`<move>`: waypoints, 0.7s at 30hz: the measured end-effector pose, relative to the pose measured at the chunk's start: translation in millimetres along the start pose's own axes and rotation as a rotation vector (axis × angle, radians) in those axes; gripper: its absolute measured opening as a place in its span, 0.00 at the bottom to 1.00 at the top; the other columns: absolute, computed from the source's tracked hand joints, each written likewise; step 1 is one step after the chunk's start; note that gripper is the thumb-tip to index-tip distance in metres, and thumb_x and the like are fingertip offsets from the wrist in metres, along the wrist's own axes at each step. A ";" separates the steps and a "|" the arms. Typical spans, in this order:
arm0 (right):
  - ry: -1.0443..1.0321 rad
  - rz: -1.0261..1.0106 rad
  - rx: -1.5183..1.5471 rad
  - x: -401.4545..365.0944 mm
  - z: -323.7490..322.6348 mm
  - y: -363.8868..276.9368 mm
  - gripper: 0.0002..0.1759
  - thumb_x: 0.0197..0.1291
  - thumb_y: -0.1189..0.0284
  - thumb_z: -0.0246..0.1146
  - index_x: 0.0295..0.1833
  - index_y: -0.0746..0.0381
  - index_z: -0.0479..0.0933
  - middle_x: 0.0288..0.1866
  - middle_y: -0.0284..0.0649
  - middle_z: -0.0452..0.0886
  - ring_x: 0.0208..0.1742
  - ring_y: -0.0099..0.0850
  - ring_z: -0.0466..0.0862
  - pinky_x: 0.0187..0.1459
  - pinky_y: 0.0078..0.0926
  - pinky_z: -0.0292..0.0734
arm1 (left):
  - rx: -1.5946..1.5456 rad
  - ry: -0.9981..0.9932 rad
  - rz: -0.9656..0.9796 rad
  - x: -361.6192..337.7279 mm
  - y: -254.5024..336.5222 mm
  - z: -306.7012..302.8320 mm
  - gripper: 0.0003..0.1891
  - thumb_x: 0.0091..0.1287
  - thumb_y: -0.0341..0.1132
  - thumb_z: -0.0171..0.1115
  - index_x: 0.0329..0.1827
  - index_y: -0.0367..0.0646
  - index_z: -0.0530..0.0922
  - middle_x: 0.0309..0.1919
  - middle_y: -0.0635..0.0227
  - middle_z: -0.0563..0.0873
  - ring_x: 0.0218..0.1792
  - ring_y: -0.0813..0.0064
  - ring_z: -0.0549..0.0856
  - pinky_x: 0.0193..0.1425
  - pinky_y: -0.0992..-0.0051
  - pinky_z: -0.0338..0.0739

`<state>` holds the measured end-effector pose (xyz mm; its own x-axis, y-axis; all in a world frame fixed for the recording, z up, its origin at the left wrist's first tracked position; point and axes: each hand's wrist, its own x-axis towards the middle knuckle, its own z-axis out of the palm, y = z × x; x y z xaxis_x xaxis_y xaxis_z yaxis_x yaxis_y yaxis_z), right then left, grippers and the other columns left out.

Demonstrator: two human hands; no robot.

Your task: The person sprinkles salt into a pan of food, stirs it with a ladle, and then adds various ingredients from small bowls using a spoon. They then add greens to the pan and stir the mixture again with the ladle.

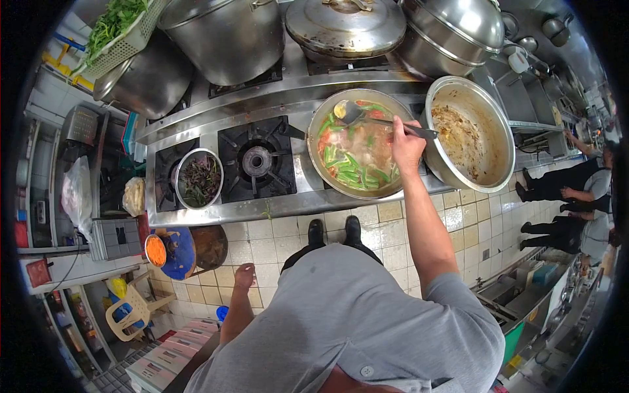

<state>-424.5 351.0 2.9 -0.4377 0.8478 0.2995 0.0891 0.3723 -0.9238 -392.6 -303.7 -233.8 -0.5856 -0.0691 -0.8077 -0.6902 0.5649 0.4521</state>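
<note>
My right hand (407, 145) is closed round the dark handle of a ladle (352, 113). The ladle's bowl rests at the upper left inside a wide pan (316, 167) of broth with green vegetable pieces and red bits, and something yellowish shows in it. Low at my side, over the tiled floor, hangs my left hand (245, 276), its fingers curled; whether it holds anything cannot be made out. Right of the pan, a deep metal pot (501, 141) has brown residue inside.
Big pots (223, 42) and a lidded pan (345, 29) line the back. A bowl of dark leaves (200, 178) sits beside a bare burner (256, 160). Orange shreds fill a bowl (155, 250) at lower left. Other people (586, 180) stand far right.
</note>
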 end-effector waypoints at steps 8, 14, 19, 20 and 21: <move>0.049 0.051 0.133 2.8 -44.3 6.0 0.15 0.70 0.68 0.68 0.36 0.66 0.74 0.23 0.40 0.81 0.21 0.25 0.81 0.24 0.23 0.78 | -0.031 -0.016 0.019 1.5 2.5 7.3 0.16 0.71 0.39 0.64 0.59 0.47 0.81 0.34 0.69 0.84 0.25 0.74 0.83 0.23 0.73 0.76; 0.093 0.101 0.098 -15.0 -68.1 1.5 0.14 0.69 0.69 0.68 0.35 0.67 0.74 0.22 0.38 0.81 0.20 0.23 0.79 0.23 0.22 0.75 | -0.016 -0.025 0.006 0.2 3.1 10.1 0.16 0.71 0.39 0.64 0.59 0.47 0.81 0.35 0.68 0.85 0.25 0.73 0.83 0.23 0.73 0.77; 0.052 0.078 0.031 -29.9 -70.0 0.4 0.15 0.69 0.69 0.68 0.34 0.68 0.76 0.21 0.38 0.80 0.20 0.23 0.80 0.23 0.23 0.76 | 0.017 -0.025 0.010 -0.1 8.6 10.6 0.16 0.71 0.39 0.64 0.59 0.47 0.81 0.35 0.69 0.84 0.26 0.74 0.83 0.24 0.73 0.77; 0.040 0.066 -0.005 -32.3 -68.8 2.5 0.15 0.69 0.68 0.68 0.35 0.68 0.76 0.22 0.38 0.80 0.21 0.23 0.80 0.23 0.23 0.76 | 0.020 -0.024 0.014 -0.6 9.9 11.0 0.16 0.71 0.39 0.64 0.59 0.47 0.81 0.35 0.69 0.84 0.26 0.74 0.83 0.25 0.73 0.78; 0.031 0.125 0.043 -34.0 -64.5 6.4 0.14 0.70 0.68 0.67 0.35 0.68 0.76 0.21 0.37 0.80 0.20 0.22 0.80 0.22 0.23 0.76 | 0.021 -0.022 0.017 0.1 10.0 11.2 0.16 0.71 0.39 0.64 0.59 0.47 0.81 0.35 0.69 0.84 0.26 0.74 0.83 0.25 0.73 0.78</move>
<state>-351.4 348.9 2.2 -0.3978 0.8980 0.1880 0.1023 0.2470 -0.9636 -394.8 -288.9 -233.5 -0.5874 -0.0411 -0.8083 -0.6709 0.5834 0.4578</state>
